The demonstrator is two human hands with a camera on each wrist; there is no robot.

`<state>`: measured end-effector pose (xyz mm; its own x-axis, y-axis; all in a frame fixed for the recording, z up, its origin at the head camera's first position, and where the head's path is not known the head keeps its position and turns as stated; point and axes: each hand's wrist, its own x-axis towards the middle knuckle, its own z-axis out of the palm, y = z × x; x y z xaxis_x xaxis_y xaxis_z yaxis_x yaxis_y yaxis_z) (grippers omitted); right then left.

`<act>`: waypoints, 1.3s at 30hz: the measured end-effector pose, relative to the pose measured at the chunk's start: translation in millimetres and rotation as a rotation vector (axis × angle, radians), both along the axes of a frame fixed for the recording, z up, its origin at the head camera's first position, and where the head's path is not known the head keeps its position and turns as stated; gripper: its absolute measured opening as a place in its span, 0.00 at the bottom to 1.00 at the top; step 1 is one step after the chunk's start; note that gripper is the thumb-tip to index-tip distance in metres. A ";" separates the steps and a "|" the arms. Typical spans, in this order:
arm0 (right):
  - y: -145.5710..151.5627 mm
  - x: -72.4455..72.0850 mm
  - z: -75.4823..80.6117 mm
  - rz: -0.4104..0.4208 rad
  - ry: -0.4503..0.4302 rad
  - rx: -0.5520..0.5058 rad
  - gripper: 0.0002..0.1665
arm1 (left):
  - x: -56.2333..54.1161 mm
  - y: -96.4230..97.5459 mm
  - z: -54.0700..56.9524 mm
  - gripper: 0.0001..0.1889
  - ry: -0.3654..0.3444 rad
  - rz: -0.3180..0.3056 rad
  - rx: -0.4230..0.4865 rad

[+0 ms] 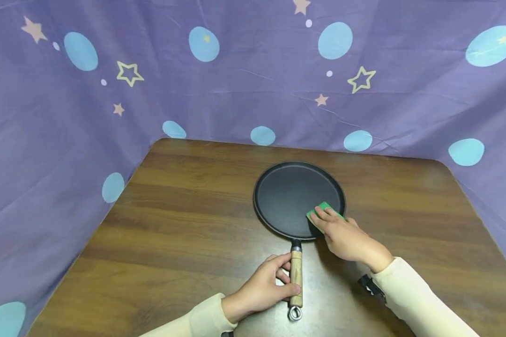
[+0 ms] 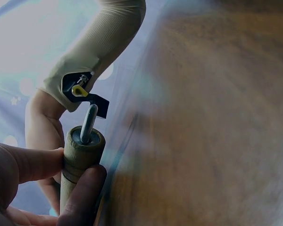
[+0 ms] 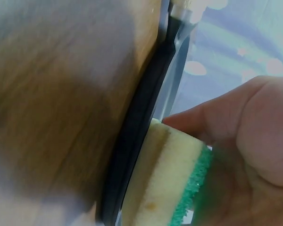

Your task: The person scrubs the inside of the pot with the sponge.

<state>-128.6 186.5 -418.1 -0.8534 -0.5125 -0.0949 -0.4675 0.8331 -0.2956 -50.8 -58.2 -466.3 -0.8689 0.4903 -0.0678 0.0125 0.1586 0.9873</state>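
Note:
A round black frying pan [image 1: 293, 196] lies on the table, its wooden handle [image 1: 296, 276] pointing toward me. My left hand [image 1: 265, 285] holds that handle, thumb and fingers on either side; the left wrist view shows the wooden handle end [image 2: 84, 150] between them. Inside the pan's lower right, my right hand [image 1: 343, 236] holds a sponge [image 1: 323, 206] with its green side up. In the right wrist view the yellow layer of the sponge [image 3: 165, 179] rests against the pan and the right hand [image 3: 254, 136] lies over the green side. The right fingertips are partly hidden there.
The brown wooden table [image 1: 173, 224] extends around the pan on all sides. A purple curtain [image 1: 244, 70] with stars and blue ovals hangs behind and to both sides. A metal ring [image 1: 295, 313] ends the pan's handle.

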 end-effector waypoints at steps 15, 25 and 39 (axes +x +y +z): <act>-17.5 12.2 -3.8 0.007 -0.008 -0.045 0.34 | -2.0 0.1 -0.7 0.40 0.028 -0.016 -0.034; -38.2 8.5 -4.4 0.043 -0.044 -0.053 0.33 | -1.3 -0.5 0.2 0.41 -0.002 -0.020 -0.013; -69.6 -7.9 -6.6 0.055 -0.087 -0.066 0.33 | -1.4 -0.6 -1.2 0.40 0.006 -0.018 -0.003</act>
